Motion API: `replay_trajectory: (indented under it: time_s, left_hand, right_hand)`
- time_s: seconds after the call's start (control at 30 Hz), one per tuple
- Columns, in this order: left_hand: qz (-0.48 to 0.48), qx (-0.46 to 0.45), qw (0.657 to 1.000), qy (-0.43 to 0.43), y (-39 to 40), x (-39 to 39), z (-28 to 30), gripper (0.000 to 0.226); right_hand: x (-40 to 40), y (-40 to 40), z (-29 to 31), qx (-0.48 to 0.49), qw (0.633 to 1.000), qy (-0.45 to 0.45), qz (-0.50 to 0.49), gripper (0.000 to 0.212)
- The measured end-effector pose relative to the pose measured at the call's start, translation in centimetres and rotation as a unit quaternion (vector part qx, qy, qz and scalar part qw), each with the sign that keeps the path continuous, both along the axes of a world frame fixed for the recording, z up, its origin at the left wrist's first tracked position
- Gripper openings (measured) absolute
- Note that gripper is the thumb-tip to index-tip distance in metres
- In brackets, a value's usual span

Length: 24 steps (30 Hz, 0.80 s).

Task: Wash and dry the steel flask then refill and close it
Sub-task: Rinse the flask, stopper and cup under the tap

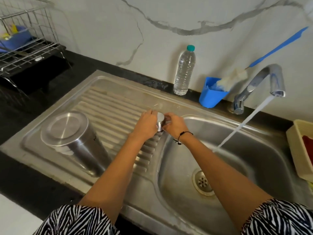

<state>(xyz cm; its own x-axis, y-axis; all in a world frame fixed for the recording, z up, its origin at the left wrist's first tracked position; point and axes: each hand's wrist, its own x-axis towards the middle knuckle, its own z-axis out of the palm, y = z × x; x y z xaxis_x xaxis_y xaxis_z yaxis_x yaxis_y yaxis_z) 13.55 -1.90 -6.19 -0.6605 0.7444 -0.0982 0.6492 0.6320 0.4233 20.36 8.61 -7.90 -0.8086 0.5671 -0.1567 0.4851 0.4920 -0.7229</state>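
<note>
The flask (160, 122) stands on the ribbed drainboard (110, 106) at the edge next to the sink (254, 150), with only its steel cap end showing between the two hands. The left hand (146, 125) wraps the flask from the left side, fingers curled around it. The right hand (174, 125) grasps it from the right, fingertips on the upper part near the cap; whether the cap is seated or loose cannot be told. A black cord band (182, 137) circles the right wrist. Both forearms reach in from zebra-striped sleeves (81, 221).

Left of the flask, on the same drainboard, a large steel pot (67, 136) stands upside down — base up. To the right, the tap (264, 82) runs, and the water stream (243, 124) falls slantwise into the sink, landing just beside the right forearm, well apart from the flask. The drain (202, 182) sits at the basin bottom.

Behind the drainboard, on the black table (25, 116), a plastic bottle (184, 70) with a green cap stands upright against the marble wall. Just right of it, a blue cup (211, 95) holds a bottle brush (232, 78) with a long blue handle, leaning to the right. A wire dish rack (28, 53) occupies the far-left table corner — it holds a blue item. A beige tray (299, 150) sits at the right edge.
</note>
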Motion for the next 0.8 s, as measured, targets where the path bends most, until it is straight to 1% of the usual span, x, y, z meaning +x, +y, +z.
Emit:
replay_trajectory:
  time_s: [0.07,0.13,0.2,0.27,0.33,0.37,0.4,0.47,0.53,0.63,0.73,0.8]
  left_hand:
    - [-0.003,-0.012,1.0,0.019,0.1,0.3,0.3,0.061]
    - [-0.018,-0.023,0.998,0.057,0.1,1.1,0.8,0.073]
    - [-0.054,-0.035,0.992,0.106,0.5,2.6,1.4,0.077]
    - [-0.097,-0.054,0.986,0.125,1.3,4.5,1.9,0.077]
    - [-0.136,-0.076,0.981,0.115,2.5,6.4,2.2,0.076]
    - [-0.155,-0.086,0.978,0.113,3.3,7.3,2.2,0.076]
    - [-0.173,-0.098,0.974,0.112,4.0,8.0,2.2,0.076]
    - [-0.203,-0.117,0.967,0.097,5.5,9.5,2.4,0.076]
    - [-0.226,-0.117,0.964,0.07,7.0,10.7,2.9,0.076]
    - [-0.245,-0.11,0.963,0.027,8.8,11.9,3.6,0.075]
    - [-0.252,-0.108,0.962,-0.006,10.2,12.7,3.6,0.075]
    - [-0.251,-0.107,0.962,-0.011,10.8,13.0,3.4,0.075]
  right_hand:
    - [1.2,0.1,1.0,-0.02,1.0,0.009,0.001,0.047]
    - [3.6,0.3,2.3,-0.039,0.999,0.03,0.01,0.044]
    - [7.1,0.8,3.5,-0.01,0.999,0.031,0.024,0.038]
    - [11.0,2.0,4.2,0.049,0.997,-0.031,0.05,0.033]
    - [14.8,3.9,4.7,0.087,0.988,-0.115,0.055,0.029]
    - [16.3,5.0,4.8,0.092,0.985,-0.141,0.032,0.025]
    - [17.5,6.0,5.1,0.096,0.984,-0.149,0.001,0.021]
    - [18.7,8.0,5.9,0.119,0.981,-0.13,-0.076,0.021]
    - [18.7,10.2,6.8,0.149,0.972,-0.103,-0.148,0.024]
    - [16.6,13.8,7.8,0.17,0.961,-0.082,-0.2,0.025]
    - [13.5,16.6,7.8,0.166,0.963,-0.085,-0.195,0.023]
    - [11.7,17.5,7.3,0.151,0.966,-0.107,-0.178,0.024]
